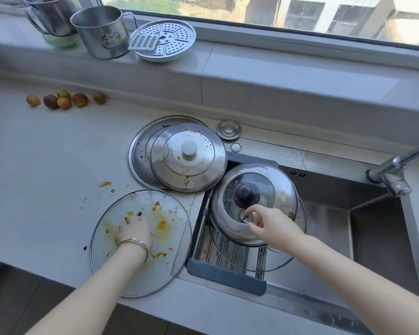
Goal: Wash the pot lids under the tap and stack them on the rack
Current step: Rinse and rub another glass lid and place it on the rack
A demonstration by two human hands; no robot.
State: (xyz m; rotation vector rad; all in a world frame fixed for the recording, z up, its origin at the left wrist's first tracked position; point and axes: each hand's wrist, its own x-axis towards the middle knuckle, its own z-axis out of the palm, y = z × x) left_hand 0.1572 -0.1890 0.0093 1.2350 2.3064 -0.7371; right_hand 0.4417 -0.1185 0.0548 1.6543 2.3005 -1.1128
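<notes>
Lids lie in three places around the sink (pixel 382 240). Nearest the viewer, a glass lid (pixel 140 243) rests flat on the pale surface (pixel 46 180), its metal rim partly hanging past the sink's left edge; the glass is smeared with orange-yellow sauce and flecks of food, with a few more splashes on the surface just beside it. The left hand (pixel 133 232), a bracelet (pixel 134 244) at the wrist, presses down on the middle of this lid with fingers curled under, so whether its grip closes on a knob I cannot tell.

Behind it, two steel lids overlap: a larger flat one (pixel 140 151) underneath, and on top a stepped lid with a pale knob (pixel 188 157) — both spotted with dark drips and a dab of orange.

On the rack (pixel 228 272), which spans the left part of the sink, a domed steel lid with a glass window and a dark knob (pixel 254 201) sits tilted over another glass lid (pixel 264 264), whose thin rim shows beneath it. The right hand (pixel 270 223) hovers over the near side of the dome, thumb and forefinger close together in a loose pinch, the grip holding nothing that can be made out.

The tap (pixel 394 170) reaches in from the right, with no water visible.
</notes>
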